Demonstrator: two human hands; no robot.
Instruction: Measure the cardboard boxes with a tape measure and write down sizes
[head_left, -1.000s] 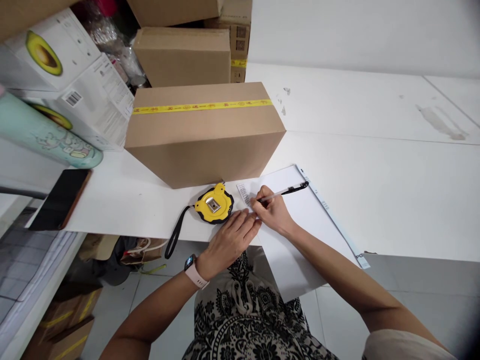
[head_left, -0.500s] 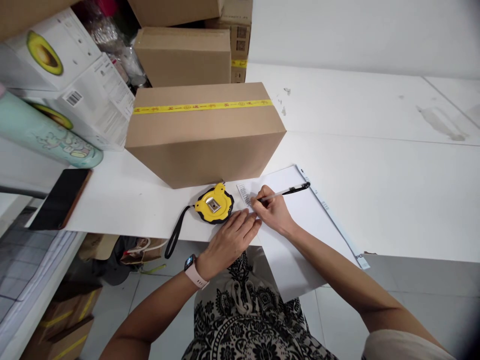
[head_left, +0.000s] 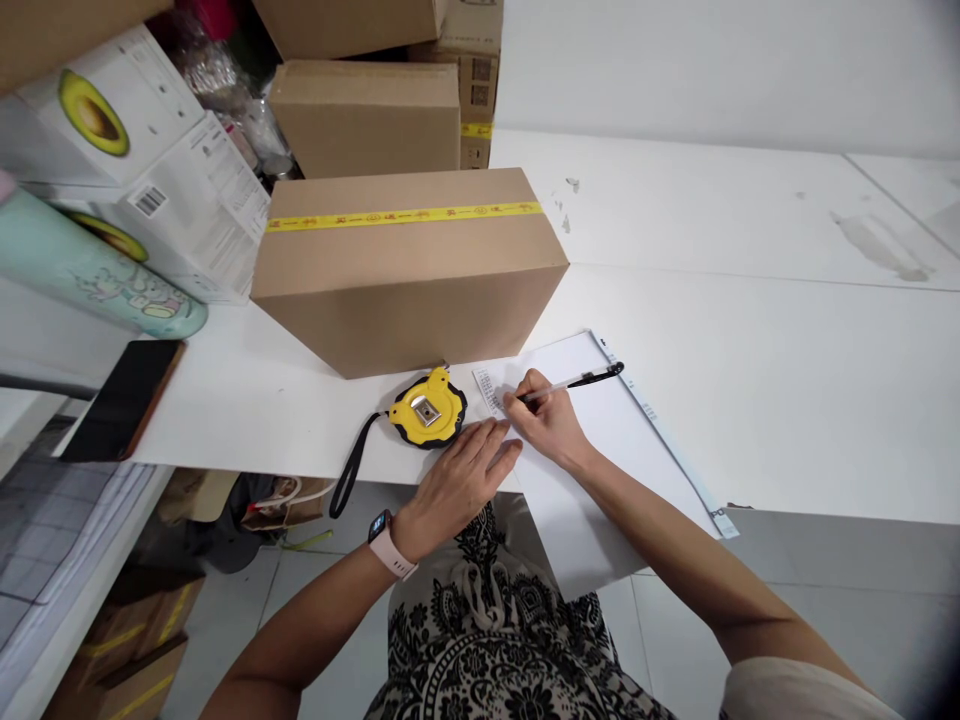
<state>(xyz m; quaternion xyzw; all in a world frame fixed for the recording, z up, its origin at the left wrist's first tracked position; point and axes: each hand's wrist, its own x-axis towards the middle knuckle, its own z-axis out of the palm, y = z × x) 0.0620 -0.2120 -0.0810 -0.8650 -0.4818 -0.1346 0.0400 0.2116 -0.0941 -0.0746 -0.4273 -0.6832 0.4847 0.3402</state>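
Observation:
My right hand (head_left: pixel 546 418) is closed round a clear pen with a black cap (head_left: pixel 592 377), its tip hidden by my fingers. Beneath that hand lies a white sheet of paper (head_left: pixel 600 430), which hangs over the table's front edge. Small handwriting (head_left: pixel 489 392) shows at the sheet's left side. My left hand (head_left: pixel 459 482) rests flat with its fingers spread at the paper's left edge, holding nothing. Just left of its fingertips is a yellow and black tape measure (head_left: pixel 429 410) with a black strap. A taped cardboard box (head_left: pixel 420 270) stands behind them.
A dark phone (head_left: pixel 124 400) lies at the table's left end, near a mint green bottle (head_left: pixel 105 265) and white avocado boxes (head_left: pixel 176 200). More cardboard boxes (head_left: pixel 367 115) stand at the back. The white table (head_left: pixel 750 370) extends to the right.
The thumb of my left hand has moved slightly apart from its fingers. My right hand keeps its grip on the pen and has barely shifted.

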